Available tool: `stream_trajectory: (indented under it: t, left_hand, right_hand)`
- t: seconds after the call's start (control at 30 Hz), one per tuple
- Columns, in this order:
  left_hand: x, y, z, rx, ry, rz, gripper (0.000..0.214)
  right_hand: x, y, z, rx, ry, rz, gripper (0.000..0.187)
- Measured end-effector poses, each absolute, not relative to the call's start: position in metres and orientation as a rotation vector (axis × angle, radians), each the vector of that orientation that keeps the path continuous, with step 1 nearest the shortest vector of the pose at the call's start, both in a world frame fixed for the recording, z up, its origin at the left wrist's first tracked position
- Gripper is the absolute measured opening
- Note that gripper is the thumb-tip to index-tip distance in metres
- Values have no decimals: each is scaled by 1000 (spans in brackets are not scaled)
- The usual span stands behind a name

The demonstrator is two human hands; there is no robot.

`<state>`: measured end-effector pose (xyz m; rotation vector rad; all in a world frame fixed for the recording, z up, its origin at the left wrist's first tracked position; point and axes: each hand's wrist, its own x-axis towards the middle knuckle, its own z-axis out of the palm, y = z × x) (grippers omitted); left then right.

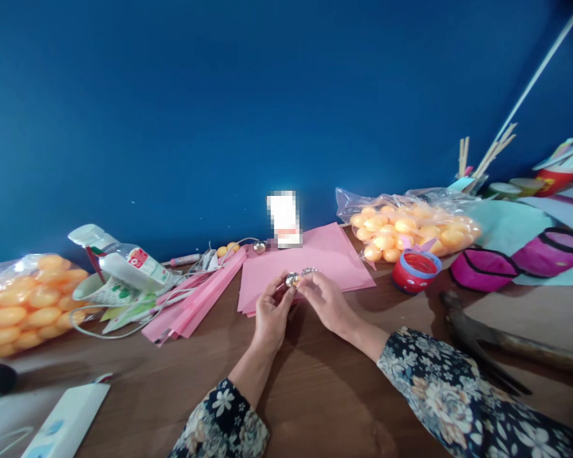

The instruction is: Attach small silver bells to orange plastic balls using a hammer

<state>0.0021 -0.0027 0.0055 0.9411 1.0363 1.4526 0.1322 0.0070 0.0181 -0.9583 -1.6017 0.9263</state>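
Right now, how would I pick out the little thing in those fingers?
Find the pink paper in the middle of the brown table. At its near edge the left hand and right hand pinch a small ball together. It is shiny silver, unlike the orange balls bagged at either side.

Deep blue wall [286, 95], plain and matte, fills the field from 9 through 12 to 3 o'clock. Brown wooden table [325, 394] spans 3 through 6 to 9 o'clock and meets the wall near the centre. Light is soft, with dim shadows on the wood at 4 o'clock.
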Motion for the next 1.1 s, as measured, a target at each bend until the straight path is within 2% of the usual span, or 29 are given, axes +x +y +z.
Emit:
stream_trajectory:
  t: [1.1]
  left_hand:
    - [1,-3,4,959,1028,1473,45]
  right_hand:
    - [133,8,18,-957,-1585,956,12]
